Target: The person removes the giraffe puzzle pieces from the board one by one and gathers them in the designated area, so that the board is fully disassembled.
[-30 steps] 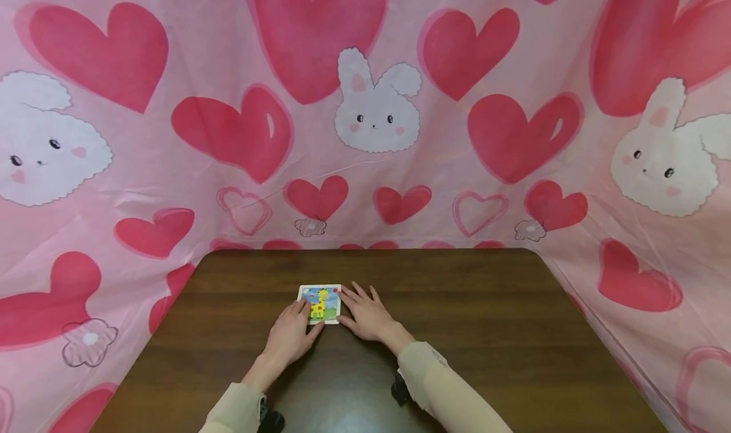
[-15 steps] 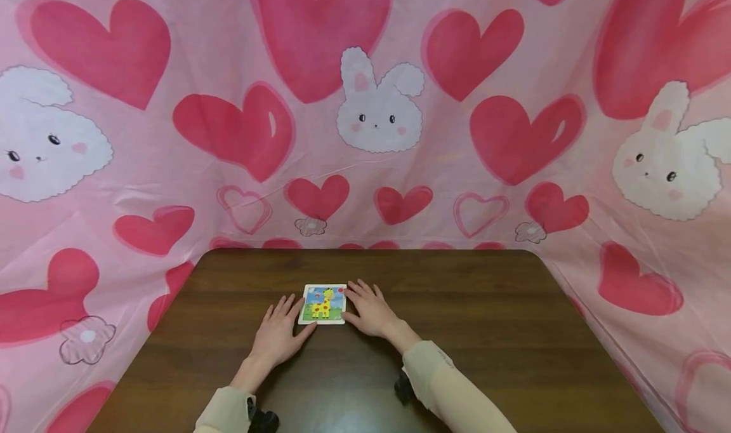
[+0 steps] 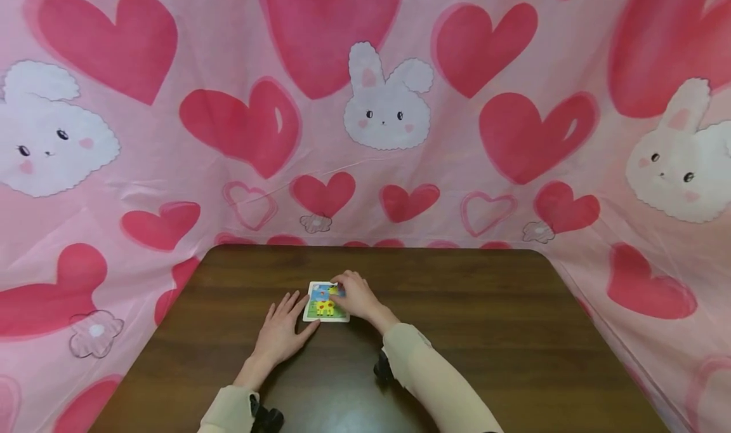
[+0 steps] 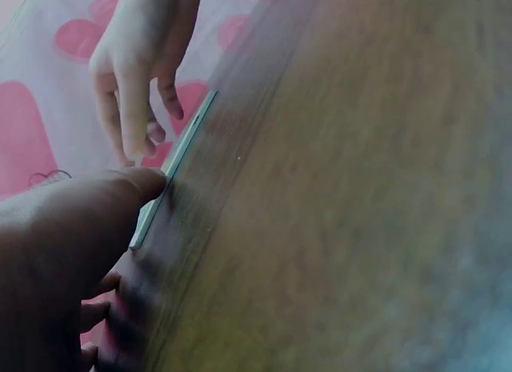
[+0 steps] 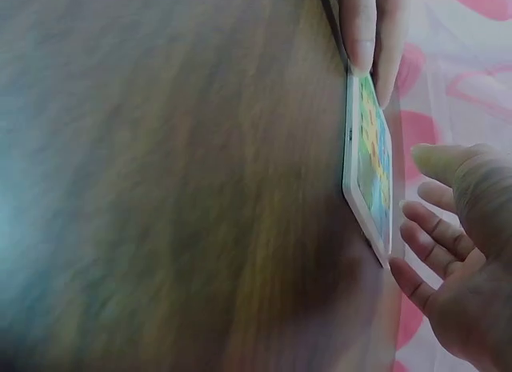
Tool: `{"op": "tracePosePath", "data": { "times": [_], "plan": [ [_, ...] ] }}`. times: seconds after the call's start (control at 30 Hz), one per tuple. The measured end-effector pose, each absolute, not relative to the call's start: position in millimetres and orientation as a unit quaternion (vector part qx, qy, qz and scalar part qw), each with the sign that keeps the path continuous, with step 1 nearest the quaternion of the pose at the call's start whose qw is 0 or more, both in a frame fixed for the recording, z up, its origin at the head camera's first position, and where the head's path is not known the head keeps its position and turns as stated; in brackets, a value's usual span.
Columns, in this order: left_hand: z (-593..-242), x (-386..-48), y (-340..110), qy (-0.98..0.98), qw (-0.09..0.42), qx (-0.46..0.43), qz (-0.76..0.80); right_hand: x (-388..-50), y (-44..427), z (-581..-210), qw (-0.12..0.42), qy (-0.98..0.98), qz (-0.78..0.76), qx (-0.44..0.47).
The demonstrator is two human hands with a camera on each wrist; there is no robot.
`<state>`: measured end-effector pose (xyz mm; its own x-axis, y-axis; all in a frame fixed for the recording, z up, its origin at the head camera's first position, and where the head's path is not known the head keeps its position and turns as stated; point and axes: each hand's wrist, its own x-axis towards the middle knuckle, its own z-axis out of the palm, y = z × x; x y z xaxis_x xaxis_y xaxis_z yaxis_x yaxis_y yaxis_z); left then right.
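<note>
A thin square picture puzzle [image 3: 317, 311] with a white border lies flat on the dark wooden table [image 3: 457, 331]; its picture is a yellow giraffe with red spots. My left hand [image 3: 278, 333] rests at its left side, fingers spread, the thumb touching the near edge. In the left wrist view, that thumb meets the puzzle's thin rim [image 4: 190, 136]. Over the right part of the picture hovers my right hand [image 3: 360, 298], its fingers bent downward and covering the giraffe's upper right. The right wrist view shows that hand's thumb [image 5: 448, 160] and fingers apart, with nothing visible between them.
A pink cloth [image 3: 320, 141] with red hearts and white rabbits hangs behind the table and along both sides. Each wrist carries a small black device, such as the one at the left cuff [image 3: 267, 418]. The table's far edge lies just beyond the puzzle.
My right hand has lifted from the puzzle's right edge and come over the picture. The left hand drew back from on top of the picture to its left edge.
</note>
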<state>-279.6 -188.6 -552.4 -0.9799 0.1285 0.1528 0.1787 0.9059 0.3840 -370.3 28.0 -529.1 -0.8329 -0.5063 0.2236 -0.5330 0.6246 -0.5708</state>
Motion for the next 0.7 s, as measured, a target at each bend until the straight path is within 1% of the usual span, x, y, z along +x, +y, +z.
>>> {"op": "tracePosePath", "data": {
  "times": [0.07, 0.1, 0.2, 0.3, 0.43, 0.6, 0.67, 0.7],
  "plan": [
    [-552, -280, -188, -0.974, 0.06, -0.077, -0.205, -384, 23, -543, 0.028, -0.901, 0.324, 0.288],
    [-552, -281, -188, -0.974, 0.059, -0.076, -0.205, -388, 20, -546, 0.02, -0.901, 0.328, 0.281],
    [-552, -280, -189, -0.974, 0.057, -0.074, -0.207, -405, 13, -569, 0.032, -0.906, 0.315, 0.28],
    [-551, -280, -190, -0.974, 0.056, -0.073, -0.207, -410, 7, -578, 0.031, -0.911, 0.309, 0.273],
    [-550, -280, -191, -0.973, 0.059, -0.074, -0.208, -404, 2, -571, 0.029, -0.914, 0.298, 0.273],
    [-551, -280, -190, -0.972, 0.057, -0.074, -0.215, -386, -2, -542, 0.009, -0.918, 0.295, 0.266],
    [-551, -280, -190, -0.972, 0.054, -0.073, -0.218, -378, -3, -527, -0.008, -0.921, 0.294, 0.254],
    [-551, -280, -190, -0.971, 0.054, -0.073, -0.219, -377, -4, -526, -0.008, -0.924, 0.289, 0.251]
  ]
}}
